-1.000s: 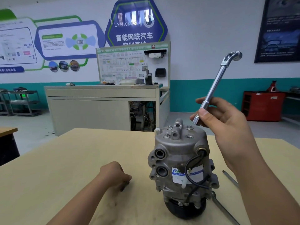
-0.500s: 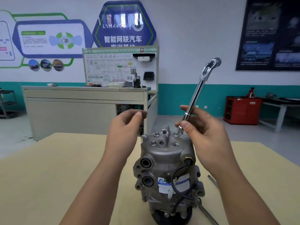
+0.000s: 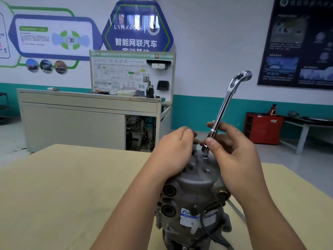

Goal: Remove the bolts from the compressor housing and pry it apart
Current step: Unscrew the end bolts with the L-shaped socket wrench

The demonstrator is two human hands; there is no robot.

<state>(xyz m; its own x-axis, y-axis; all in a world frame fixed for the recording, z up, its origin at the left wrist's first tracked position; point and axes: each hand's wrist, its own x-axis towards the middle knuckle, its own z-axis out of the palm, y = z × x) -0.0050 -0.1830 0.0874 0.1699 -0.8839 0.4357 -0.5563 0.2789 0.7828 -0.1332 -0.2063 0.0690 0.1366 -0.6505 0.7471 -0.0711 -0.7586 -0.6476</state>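
Beneath hands (image 3: 171, 154) (image 3: 237, 159) and wrench (image 3: 222, 112) stands the compressor housing (image 3: 196, 184).

White wall with teal band (image 3: 216, 42), grey workbench (image 3: 72, 127), red cabinet (image 3: 263, 129), dark poster (image 3: 297, 42)

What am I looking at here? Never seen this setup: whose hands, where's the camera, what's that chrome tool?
No machine arm here: a person's two bare hands, filmed by one head-worn camera looking forward and down. On the wooden table stands a grey compressor housing, upright, with a black cable. The left hand curls over its top, apparently steadying it. The right hand pinches a chrome L-shaped socket wrench, its lower end on a bolt on top. A metal bar lies on the table beside the right forearm.
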